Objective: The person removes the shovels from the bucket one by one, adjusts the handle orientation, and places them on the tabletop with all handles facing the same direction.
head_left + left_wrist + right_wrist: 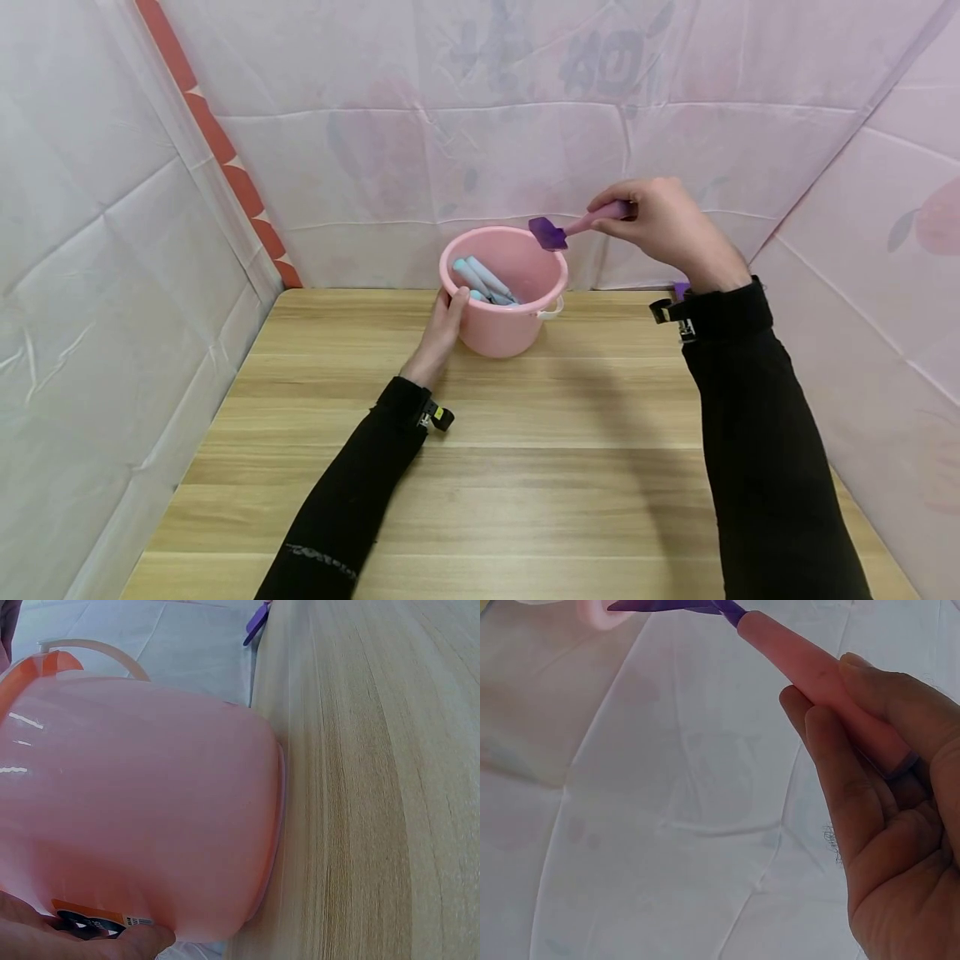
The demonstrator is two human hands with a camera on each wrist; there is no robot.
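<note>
A pink bucket (pixel 504 325) stands at the far side of the wooden table (pixel 525 467). Inside it lie several light blue and white handled utensils (pixel 483 281). My left hand (pixel 447 321) grips the bucket's left rim and wall; the left wrist view shows the bucket wall (pixel 142 817) filling the frame with a fingertip at the bottom. My right hand (pixel 660 221) is raised above and right of the bucket, pinching the pink handle of a spatula (pixel 581 225) whose purple blade (pixel 547 233) hangs over the bucket's right rim. The right wrist view shows the handle (pixel 817 679) between fingers and thumb.
Pale pink sheeting (pixel 525 125) walls the table on the left, back and right. A white bucket handle (pixel 551 312) hangs on the bucket's right side. A small purple object (pixel 681 289) lies at the table's back edge behind my right wrist.
</note>
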